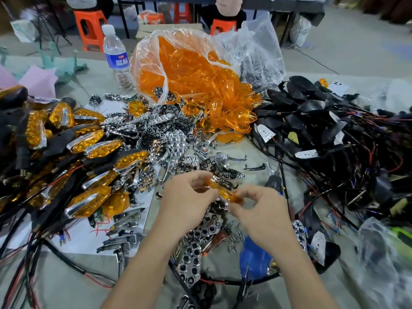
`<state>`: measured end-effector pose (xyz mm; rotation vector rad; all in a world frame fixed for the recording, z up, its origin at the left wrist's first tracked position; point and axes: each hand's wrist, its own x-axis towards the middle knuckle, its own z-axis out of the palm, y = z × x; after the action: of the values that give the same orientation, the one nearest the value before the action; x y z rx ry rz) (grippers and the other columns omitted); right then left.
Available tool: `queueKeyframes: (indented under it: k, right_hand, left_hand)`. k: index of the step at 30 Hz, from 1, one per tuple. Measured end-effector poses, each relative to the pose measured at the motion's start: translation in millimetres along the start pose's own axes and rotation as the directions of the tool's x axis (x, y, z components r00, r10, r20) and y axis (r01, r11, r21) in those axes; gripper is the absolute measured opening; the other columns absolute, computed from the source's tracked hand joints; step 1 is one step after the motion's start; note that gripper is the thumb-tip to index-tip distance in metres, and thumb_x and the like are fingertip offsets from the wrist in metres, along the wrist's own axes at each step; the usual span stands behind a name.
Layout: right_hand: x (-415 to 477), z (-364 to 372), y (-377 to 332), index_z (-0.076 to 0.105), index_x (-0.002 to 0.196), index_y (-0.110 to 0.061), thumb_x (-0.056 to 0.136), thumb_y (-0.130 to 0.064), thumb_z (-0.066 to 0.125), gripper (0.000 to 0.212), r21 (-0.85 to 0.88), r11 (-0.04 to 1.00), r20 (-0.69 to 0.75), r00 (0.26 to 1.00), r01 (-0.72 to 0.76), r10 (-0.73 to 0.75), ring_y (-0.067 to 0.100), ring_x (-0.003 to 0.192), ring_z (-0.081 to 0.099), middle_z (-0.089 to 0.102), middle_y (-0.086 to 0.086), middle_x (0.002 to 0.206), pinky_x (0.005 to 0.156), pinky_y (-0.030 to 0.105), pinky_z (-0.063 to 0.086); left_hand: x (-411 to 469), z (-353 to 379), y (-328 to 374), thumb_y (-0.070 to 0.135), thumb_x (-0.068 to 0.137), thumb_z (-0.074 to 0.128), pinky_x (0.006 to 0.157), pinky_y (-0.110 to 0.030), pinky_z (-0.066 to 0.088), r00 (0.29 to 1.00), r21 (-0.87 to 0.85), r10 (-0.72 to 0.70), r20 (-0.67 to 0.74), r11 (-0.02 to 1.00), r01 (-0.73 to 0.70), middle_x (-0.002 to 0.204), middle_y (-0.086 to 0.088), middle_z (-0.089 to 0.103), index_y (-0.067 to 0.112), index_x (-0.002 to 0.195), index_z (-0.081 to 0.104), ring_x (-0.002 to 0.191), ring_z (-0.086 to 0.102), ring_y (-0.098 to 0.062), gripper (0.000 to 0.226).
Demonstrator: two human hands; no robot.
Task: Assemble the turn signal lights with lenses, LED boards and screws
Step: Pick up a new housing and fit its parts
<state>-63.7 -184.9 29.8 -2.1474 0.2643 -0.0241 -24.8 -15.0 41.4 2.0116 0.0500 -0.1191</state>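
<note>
Lens [230, 196] pinched between both hands [187, 197] [262, 211].

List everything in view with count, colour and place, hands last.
water bottle: one, clear with blue label, far side, left of centre.
bag of lenses: one, clear, full of orange lenses, far centre.
assembled turn signal lights: many, orange, chrome and black, heaped at left.
chrome reflectors: many, silver, heaped in the centre.
black housings: many, black, wired, heaped at right.
screws: many, silver, loose by the right wrist.
stools: three, orange, on the floor beyond.
lens: one, orange, between both hands.
left hand: one, pinches the lens.
right hand: one, pinches the lens.
</note>
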Motion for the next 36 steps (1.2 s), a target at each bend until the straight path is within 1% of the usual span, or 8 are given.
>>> queueKeyframes:
  k: [4, 8, 10, 16, 21, 26, 32, 36]
  right_hand:
    - [3, -23, -2, 0.08, 0.1, -0.035, 0.081, -0.016, 0.082, 0.027, -0.38, 0.913, 0.21, 0.975, 0.149, -0.072, 0.007, 0.115, 0.06, 0.072, -0.016, 0.118, 0.108, 0.022, 0.033]
    - [28, -65, -3, 0.078, 0.092, -0.047, 0.086, -0.013, 0.076, 0.035, -0.093, 0.995, -0.087, 0.996, 0.026, -0.034, 0.016, 0.065, 0.067, 0.077, -0.01, 0.091, 0.064, 0.029, 0.059]
    - [59, -82, 9, 0.078, 0.107, -0.037, 0.092, -0.011, 0.068, 0.032, -0.282, 0.959, -0.249, 0.966, -0.007, -0.066, 0.018, 0.077, 0.068, 0.076, -0.004, 0.097, 0.077, 0.038, 0.061]
    - [115, -102, 44, 0.047, 0.149, -0.017, 0.093, -0.01, 0.054, 0.057, -0.837, 0.541, -0.146, 0.987, -0.086, -0.07, 0.034, 0.137, 0.043, 0.062, 0.009, 0.137, 0.115, 0.045, 0.025]
    - [109, -108, 34, 0.059, 0.142, -0.014, 0.087, 0.004, 0.056, 0.059, -0.771, 0.637, -0.132, 0.975, 0.013, -0.179, 0.038, 0.112, 0.063, 0.074, 0.015, 0.117, 0.1, 0.044, 0.041]
    - [60, -83, -6, 0.064, 0.124, -0.015, 0.087, 0.005, 0.06, 0.042, -0.683, 0.696, -0.045, 0.938, 0.222, -0.343, 0.031, 0.094, 0.067, 0.074, 0.007, 0.11, 0.076, 0.037, 0.046]
    - [21, -37, -34, 0.065, 0.13, -0.003, 0.076, 0.002, 0.071, 0.054, -0.57, 0.714, 0.038, 0.881, 0.407, -0.472, 0.032, 0.119, 0.065, 0.071, 0.014, 0.126, 0.102, 0.04, 0.045]
    - [18, -31, -35, 0.065, 0.128, -0.014, 0.083, -0.005, 0.053, 0.048, -0.363, 0.848, -0.158, 0.872, 0.385, -0.463, 0.014, 0.094, 0.051, 0.073, 0.001, 0.11, 0.079, 0.02, 0.029]
  left_hand:
    - [2, 6, 4, 0.031, 0.085, 0.082, 0.076, -0.003, 0.04, 0.999, 0.227, 0.05, 0.022, 0.972, -0.053, 0.099, 0.03, 0.068, 0.041, 0.121, 0.072, 0.09, 0.06, 0.019, 0.039]
    - [6, 9, 9, 0.034, 0.09, 0.076, 0.083, -0.008, 0.044, 0.996, 0.248, 0.075, 0.038, 0.965, -0.082, 0.118, 0.024, 0.071, 0.043, 0.123, 0.072, 0.092, 0.059, 0.017, 0.034]
    - [9, 10, 12, 0.038, 0.091, 0.074, 0.059, 0.001, 0.037, 0.995, 0.285, 0.082, 0.053, 0.954, -0.094, 0.127, 0.021, 0.07, 0.046, 0.123, 0.071, 0.077, 0.063, 0.005, 0.033]
    - [10, 12, 19, 0.034, 0.089, 0.074, 0.055, 0.005, 0.036, 0.993, 0.242, 0.104, 0.062, 0.963, -0.116, 0.093, 0.026, 0.066, 0.053, 0.104, 0.069, 0.056, 0.044, 0.006, 0.025]
    - [11, 20, 23, 0.033, 0.089, 0.075, 0.05, 0.0, 0.039, 0.992, 0.224, 0.097, 0.084, 0.968, -0.114, 0.083, 0.03, 0.063, 0.049, 0.109, 0.073, 0.058, 0.046, 0.009, 0.025]
    - [18, 40, 38, 0.025, 0.097, 0.07, 0.091, -0.016, 0.052, 0.976, -0.111, 0.059, 0.212, 0.993, -0.036, 0.108, 0.024, 0.075, 0.04, 0.117, 0.073, 0.1, 0.068, 0.01, 0.025]
    - [14, 57, 53, 0.05, 0.078, 0.072, 0.078, -0.022, 0.06, 0.907, -0.647, 0.054, 0.418, 0.719, 0.255, 0.117, -0.004, 0.078, 0.025, 0.107, 0.082, 0.105, 0.074, -0.013, 0.039]
    - [20, 44, 36, 0.034, 0.071, 0.081, 0.069, -0.026, 0.058, 0.902, -0.701, 0.103, 0.419, 0.668, 0.249, 0.099, -0.006, 0.077, 0.02, 0.112, 0.08, 0.082, 0.072, -0.015, 0.043]
